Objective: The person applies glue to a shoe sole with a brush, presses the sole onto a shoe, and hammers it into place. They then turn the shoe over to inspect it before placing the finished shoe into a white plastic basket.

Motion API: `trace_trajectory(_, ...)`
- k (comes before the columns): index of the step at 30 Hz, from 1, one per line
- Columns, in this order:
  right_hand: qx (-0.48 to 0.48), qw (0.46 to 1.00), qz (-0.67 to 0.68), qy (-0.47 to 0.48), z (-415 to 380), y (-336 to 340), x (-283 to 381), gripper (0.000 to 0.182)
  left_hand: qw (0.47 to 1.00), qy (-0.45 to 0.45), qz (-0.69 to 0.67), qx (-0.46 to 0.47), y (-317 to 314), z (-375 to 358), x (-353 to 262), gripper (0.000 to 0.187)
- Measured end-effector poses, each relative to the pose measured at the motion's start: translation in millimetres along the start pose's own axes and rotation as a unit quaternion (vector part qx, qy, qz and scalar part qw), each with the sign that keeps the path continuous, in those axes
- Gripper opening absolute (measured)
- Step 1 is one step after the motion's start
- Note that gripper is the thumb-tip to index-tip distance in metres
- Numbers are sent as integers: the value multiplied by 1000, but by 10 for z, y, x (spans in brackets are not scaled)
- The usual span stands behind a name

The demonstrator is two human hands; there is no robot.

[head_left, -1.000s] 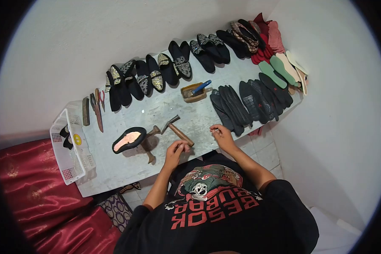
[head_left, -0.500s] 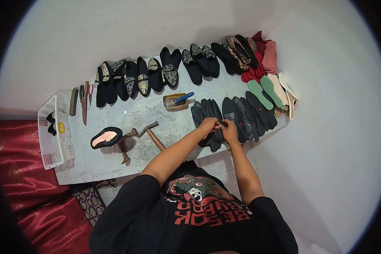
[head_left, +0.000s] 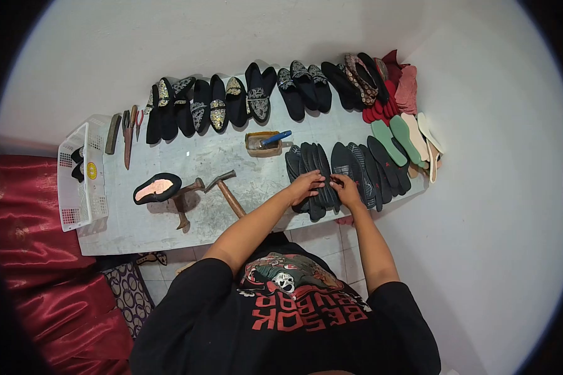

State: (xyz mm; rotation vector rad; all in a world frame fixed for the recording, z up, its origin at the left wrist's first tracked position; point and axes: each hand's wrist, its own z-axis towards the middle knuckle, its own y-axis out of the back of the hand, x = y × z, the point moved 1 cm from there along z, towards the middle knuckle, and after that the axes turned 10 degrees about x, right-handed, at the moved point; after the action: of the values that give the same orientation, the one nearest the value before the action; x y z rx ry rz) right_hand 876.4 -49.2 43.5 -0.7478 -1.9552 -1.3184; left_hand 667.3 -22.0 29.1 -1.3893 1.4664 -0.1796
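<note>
My left hand [head_left: 306,185] and my right hand [head_left: 346,189] meet over a fanned stack of black shoe soles [head_left: 308,160] near the table's front edge. The left hand's fingers lie curled over one sole. The right hand pinches the same sole from the right side. A wooden-handled hammer [head_left: 226,187] lies on the table to the left of my left forearm. Farther left, a black shoe with a pink insole [head_left: 156,187] sits upside down on a metal last stand [head_left: 182,203].
A row of decorated black shoes [head_left: 231,103] lines the wall side of the grey table [head_left: 231,156]. A small pot with a blue brush [head_left: 263,141], pliers and knives [head_left: 128,134], a white basket [head_left: 65,187], green and cream insoles [head_left: 400,134], more black soles [head_left: 372,159].
My left hand let go of the hammer and moved right to the black soles. My right hand moved there too, and both now hold a sole. The view shifted slightly.
</note>
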Motion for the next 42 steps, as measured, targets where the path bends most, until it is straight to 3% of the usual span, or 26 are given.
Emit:
trace_trajectory(2, -4, 1000, 16, -11, 35, 28, -51, 32, 1000, -5, 16, 2, -98, -17, -59, 84)
trace_trajectory(4, 29, 995, -93, -26, 45, 48, 86, 36, 997, 11, 72, -23, -137, 8, -32, 90)
trace_trajectory(8, 27, 991, -126, -28, 84, 48, 250, 43, 994, 27, 96, -38, -161, 66, -23, 91)
trace_trajectory(11, -57, 983, -174, -23, 117, 52, 27, 49, 993, 30, 107, -40, -180, 72, -44, 90)
trace_trajectory(13, -127, 982, -136, 16, 5, 127, 16, 51, 991, 34, 124, -30, -220, 42, -74, 87)
trace_trajectory(15, -146, 981, -126, 4, -96, 162, 94, 51, 992, 18, 116, -49, -233, 15, -67, 82)
trace_trajectory(17, -167, 982, -36, -77, -239, 257, 315, 51, 992, 3, 104, -67, -198, 16, -35, 77)
trace_trajectory(19, -181, 981, -23, -63, -305, 213, 300, 52, 998, -9, 45, -46, -154, 8, -31, 73)
trace_trajectory(21, -226, 953, 202, 0, -303, 26, 285, 52, 999, -19, 13, -42, -170, -16, -45, 72)
trace_trajectory(23, -215, 943, 255, 5, -311, -248, 286, 52, 999, -28, -15, -40, -155, -6, -48, 74)
trace_trajectory(25, -173, 907, 382, 39, -299, -533, 430, 49, 981, -104, -150, 70, -136, 42, -46, 76)
trace_trajectory(29, -134, 921, 361, -55, -363, -632, 637, 45, 975, -52, -205, 68, -137, -251, -208, 75)
trace_trajectory(31, -134, 980, 147, 4, -286, -650, 595, 46, 977, -91, -192, 31, 27, -317, -159, 75)
trace_trajectory(33, -110, 967, 227, 36, -217, -639, 637, 46, 974, -81, -202, 58, 163, -510, -178, 78)
trace_trajectory(36, -18, 931, 364, -30, -74, -612, 818, 38, 982, -69, -169, 40, 220, -874, -222, 75)
trace_trajectory(37, -16, 930, 366, -28, -3, -659, 847, 38, 979, -72, -181, 53, 286, -976, -196, 73)
trace_trajectory(40, 115, 928, 351, -53, 223, -929, 918, 45, 979, -76, -183, 41, 442, -1253, -128, 70)
trace_trajectory(42, 124, 940, 315, -35, 379, -1175, 973, 40, 982, -79, -169, 17, 527, -1415, -176, 70)
